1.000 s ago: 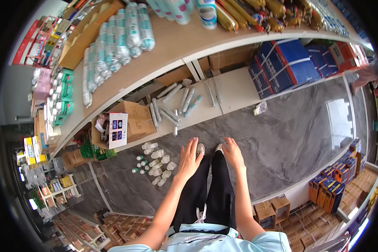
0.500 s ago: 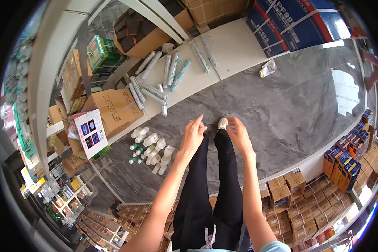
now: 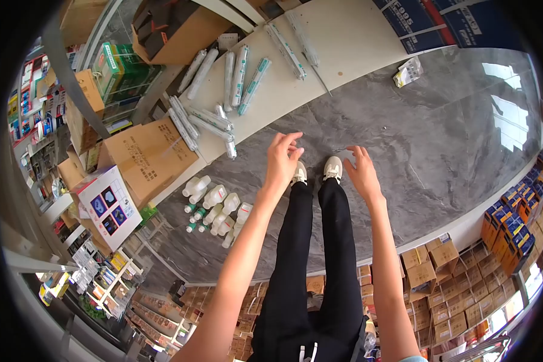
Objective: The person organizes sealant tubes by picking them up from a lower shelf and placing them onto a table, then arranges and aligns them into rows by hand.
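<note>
My left hand (image 3: 282,158) hangs over the grey floor with its fingers bent and apart, holding nothing. To its right, my right hand (image 3: 362,171) is also empty, its fingers loosely spread. Beyond my hands, several silver-white tubes (image 3: 239,75) lie scattered on the low white shelf (image 3: 335,57). One teal-marked tube (image 3: 254,86) lies among them. On the floor left of my left hand stand several translucent white bottles (image 3: 215,196) and small green-capped bottles (image 3: 198,216). Neither hand touches any of these.
An open cardboard box (image 3: 148,160) with a printed white panel (image 3: 109,208) sits at the left. Blue boxes (image 3: 485,24) stand at the top right, near a small white and yellow packet (image 3: 408,72) on the floor. Cardboard cartons (image 3: 417,265) are stacked behind me.
The view has moved down and closer to the low shelf, and the upper shelf with its tubes has left the view. My hands have shifted forward and slightly further apart, still empty.
</note>
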`<state>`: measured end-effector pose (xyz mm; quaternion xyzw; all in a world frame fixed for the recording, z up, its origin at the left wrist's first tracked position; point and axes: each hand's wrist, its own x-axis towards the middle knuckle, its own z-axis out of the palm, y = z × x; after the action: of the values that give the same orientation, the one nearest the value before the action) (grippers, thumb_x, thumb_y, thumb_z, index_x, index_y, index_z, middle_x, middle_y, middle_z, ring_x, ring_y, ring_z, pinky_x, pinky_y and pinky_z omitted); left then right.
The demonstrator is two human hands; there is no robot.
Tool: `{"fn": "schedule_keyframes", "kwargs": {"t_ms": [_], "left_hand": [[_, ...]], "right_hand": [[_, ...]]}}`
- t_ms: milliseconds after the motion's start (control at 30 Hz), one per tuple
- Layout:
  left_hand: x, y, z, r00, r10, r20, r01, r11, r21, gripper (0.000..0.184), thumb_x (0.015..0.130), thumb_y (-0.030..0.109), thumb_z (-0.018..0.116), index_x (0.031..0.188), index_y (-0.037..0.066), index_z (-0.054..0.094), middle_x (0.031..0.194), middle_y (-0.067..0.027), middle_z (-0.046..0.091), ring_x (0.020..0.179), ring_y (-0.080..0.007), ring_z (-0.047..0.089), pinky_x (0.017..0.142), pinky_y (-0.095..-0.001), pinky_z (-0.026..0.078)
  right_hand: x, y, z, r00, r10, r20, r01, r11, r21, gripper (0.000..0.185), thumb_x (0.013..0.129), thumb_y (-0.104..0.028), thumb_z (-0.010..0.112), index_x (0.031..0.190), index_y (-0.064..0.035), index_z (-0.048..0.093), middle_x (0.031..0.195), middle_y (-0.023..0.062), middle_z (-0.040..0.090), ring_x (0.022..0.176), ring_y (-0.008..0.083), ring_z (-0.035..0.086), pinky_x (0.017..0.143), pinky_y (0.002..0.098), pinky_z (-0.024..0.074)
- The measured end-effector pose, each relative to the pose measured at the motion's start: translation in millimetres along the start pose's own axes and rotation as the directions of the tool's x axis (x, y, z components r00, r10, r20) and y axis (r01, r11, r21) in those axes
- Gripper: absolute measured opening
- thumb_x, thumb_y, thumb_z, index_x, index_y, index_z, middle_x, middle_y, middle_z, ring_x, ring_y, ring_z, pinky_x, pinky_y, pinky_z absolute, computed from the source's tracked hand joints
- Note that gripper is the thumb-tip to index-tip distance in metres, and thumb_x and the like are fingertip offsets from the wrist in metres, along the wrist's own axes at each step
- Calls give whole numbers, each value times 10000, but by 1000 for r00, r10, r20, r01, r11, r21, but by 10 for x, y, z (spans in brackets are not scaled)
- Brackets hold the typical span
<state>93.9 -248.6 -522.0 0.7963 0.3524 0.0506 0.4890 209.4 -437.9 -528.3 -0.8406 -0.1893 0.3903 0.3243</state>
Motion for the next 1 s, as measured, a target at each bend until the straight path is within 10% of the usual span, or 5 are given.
{"fn": "schedule_keyframes", "kwargs": {"t_ms": [300,400,767,1000], "left_hand": [[880,-997,358,938,-280,206,300,952,-70,288,836,-76,499,1076,15,628,847,-124,647,679,-171,655,598,-269,496],[1228,-1337,518,992,21,124,-44,982,185,435,715,-67,590,1136,43,575,1055,-188,549,1008,-326,561,874,-377,465],[2170,-2152,1471,946,-282,-162,298,951,81,531,792,248,692,1125,-108,484,1085,-265,548,1025,-376,549,868,-414,463],[2701,-2283,1460,769,-614,176,635,703,-320,543,792,337,678,1032,-112,490,892,-188,612,717,-240,656,497,-318,593]], "right_hand": [[976,485,477,967,-67,247,74,997,-16,331,839,-143,604,1138,-11,551,1130,214,548,1058,390,551,893,418,458],[1426,673,535,990,-75,122,70,997,45,324,845,-141,594,1136,-7,549,1110,215,560,1031,386,564,869,414,464],[2061,881,643,994,-60,93,57,998,35,498,872,-160,593,1301,-16,385,1259,262,462,1154,417,485,931,426,434],[2063,1017,683,997,73,25,-76,986,149,587,879,-149,581,1351,15,273,1290,295,422,1218,421,445,980,441,416]]}}
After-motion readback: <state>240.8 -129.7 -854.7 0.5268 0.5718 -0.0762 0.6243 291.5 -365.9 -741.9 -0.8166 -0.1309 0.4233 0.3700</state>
